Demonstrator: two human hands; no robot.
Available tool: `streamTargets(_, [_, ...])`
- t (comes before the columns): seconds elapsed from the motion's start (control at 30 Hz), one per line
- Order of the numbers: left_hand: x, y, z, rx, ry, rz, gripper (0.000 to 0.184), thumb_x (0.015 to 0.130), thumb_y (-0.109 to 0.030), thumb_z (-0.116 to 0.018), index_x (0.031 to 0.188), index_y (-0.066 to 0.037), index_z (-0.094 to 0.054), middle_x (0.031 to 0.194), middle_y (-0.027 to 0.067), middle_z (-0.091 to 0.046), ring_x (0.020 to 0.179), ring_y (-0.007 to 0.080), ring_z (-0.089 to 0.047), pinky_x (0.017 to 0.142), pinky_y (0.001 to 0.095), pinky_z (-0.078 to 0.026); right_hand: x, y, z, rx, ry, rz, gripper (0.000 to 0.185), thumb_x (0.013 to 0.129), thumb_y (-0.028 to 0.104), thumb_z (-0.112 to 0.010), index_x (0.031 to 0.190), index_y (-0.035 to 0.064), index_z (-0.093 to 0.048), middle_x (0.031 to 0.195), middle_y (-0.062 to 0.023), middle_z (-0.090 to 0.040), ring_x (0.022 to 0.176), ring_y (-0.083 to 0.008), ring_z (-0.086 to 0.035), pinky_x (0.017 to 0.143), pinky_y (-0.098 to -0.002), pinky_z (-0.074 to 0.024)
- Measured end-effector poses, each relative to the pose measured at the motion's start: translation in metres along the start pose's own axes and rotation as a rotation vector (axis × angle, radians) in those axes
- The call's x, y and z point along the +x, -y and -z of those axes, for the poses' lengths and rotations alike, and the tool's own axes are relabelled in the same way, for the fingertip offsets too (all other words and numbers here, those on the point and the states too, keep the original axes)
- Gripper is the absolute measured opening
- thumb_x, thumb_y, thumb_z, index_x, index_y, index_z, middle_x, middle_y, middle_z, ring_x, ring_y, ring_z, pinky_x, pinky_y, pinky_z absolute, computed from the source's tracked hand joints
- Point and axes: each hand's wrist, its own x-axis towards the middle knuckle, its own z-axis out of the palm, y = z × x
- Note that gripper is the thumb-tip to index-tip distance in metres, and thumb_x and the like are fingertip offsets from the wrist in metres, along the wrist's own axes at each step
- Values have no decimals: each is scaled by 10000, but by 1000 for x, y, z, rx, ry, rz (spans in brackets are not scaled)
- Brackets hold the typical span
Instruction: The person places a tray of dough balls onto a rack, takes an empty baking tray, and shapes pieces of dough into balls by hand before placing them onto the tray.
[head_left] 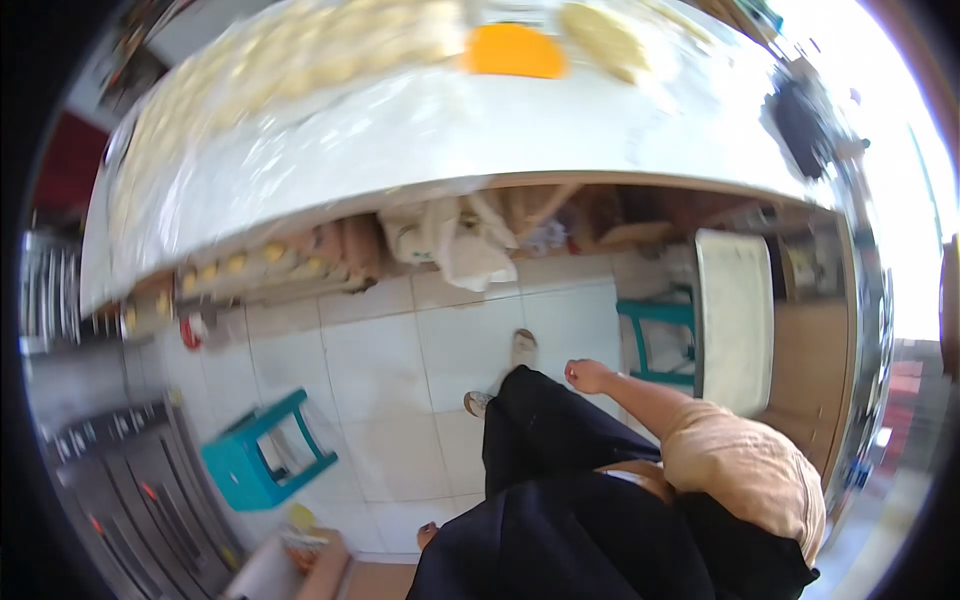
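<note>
My right hand hangs at my side above the tiled floor, with its fingers curled in loosely and no object showing in it. Low in the view, only a small part of my left hand shows beside my dark apron; its fingers are mostly hidden. Neither hand touches the white worktable in front of me. On that table lie rows of pale dough pieces under clear plastic, an orange dough scraper and a larger pale dough piece.
A teal stool stands on the floor to the left, and another teal stool to the right beside an upright pale tray. White cloth or bags hang from the shelf under the table. A metal oven-like unit stands at far left.
</note>
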Motion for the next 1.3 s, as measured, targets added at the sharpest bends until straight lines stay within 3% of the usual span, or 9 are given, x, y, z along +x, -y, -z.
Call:
streamTargets(0.17, [22,-130,-13,-271,60,-174,426,942,-375,-566,1121,5,-633,1054,187,-697,971,301,-670,836,403,-511,-34,-52,27,331,-120,67,231,912,246,-566,1061,83,-631,959,-153,-700,914,-343,-670,792,-420,-527])
streamTargets(0.27, [8,-236,-40,-339,116,-318,395,969,-344,-550,1127,11,-618,1046,169,-700,936,266,-681,792,380,-522,-84,-136,9,1114,-426,-212,193,918,204,-570,1049,77,-634,926,-151,-693,879,-326,-672,764,-406,-525])
streamTargets(0.47, [-55,-423,-142,0,303,-586,341,977,-265,-587,1181,8,-596,1040,133,-690,914,208,-668,818,341,-530,-228,-320,-90,827,-1302,-1126,376,918,254,-613,1206,16,-575,1132,-204,-608,1076,-366,-589,936,-426,-465])
streamTargets(0.57, [-90,-491,-206,340,380,-779,364,968,-278,-605,1187,12,-610,1051,142,-699,921,219,-671,866,352,-529,-274,-349,-128,943,-1165,-1585,487,932,269,-592,1311,-20,-493,1258,-256,-555,1200,-382,-533,1016,-429,-422])
streamTargets(0.67, [-129,-559,-270,629,452,-917,370,956,-288,-620,1178,8,-627,1042,163,-706,944,241,-678,870,353,-523,-272,-359,-158,1188,-980,-1651,578,946,277,-570,1400,-39,-401,1282,-295,-551,1232,-403,-525,1043,-430,-413])
streamTargets(0.77, [-168,-629,-318,851,503,-1085,406,947,-325,-613,1184,5,-622,1046,191,-698,991,285,-676,884,364,-514,-272,-341,-140,1601,-962,-1381,649,952,343,-546,1458,-13,-350,1346,-311,-522,1249,-427,-526,1048,-428,-418])
streamTargets(0.93, [-210,-736,-399,1086,306,-1323,467,922,-277,-622,1268,27,-549,1220,252,-618,1146,383,-591,982,435,-461,-254,-347,-162,1559,-1002,-1513,552,973,348,-528,1387,-8,-450,1227,-248,-624,1137,-371,-610,977,-425,-462])
streamTargets(1.07, [-212,-810,-466,851,199,-1507,591,911,-275,-635,1386,27,-455,1400,277,-479,1293,404,-471,1098,424,-369,-249,-352,-163,1612,-1068,-1629,495,977,339,-533,1322,-14,-506,1151,-214,-667,1062,-324,-647,918,-402,-489])
streamTargets(1.3, [-205,-881,-535,1229,116,-1464,441,882,-199,-641,1248,40,-579,1162,258,-648,1129,412,-598,985,446,-458,-240,-350,-177,1806,-1261,-1643,444,983,329,-532,1240,-32,-561,1125,-203,-672,1040,-304,-648,896,-387,-493])
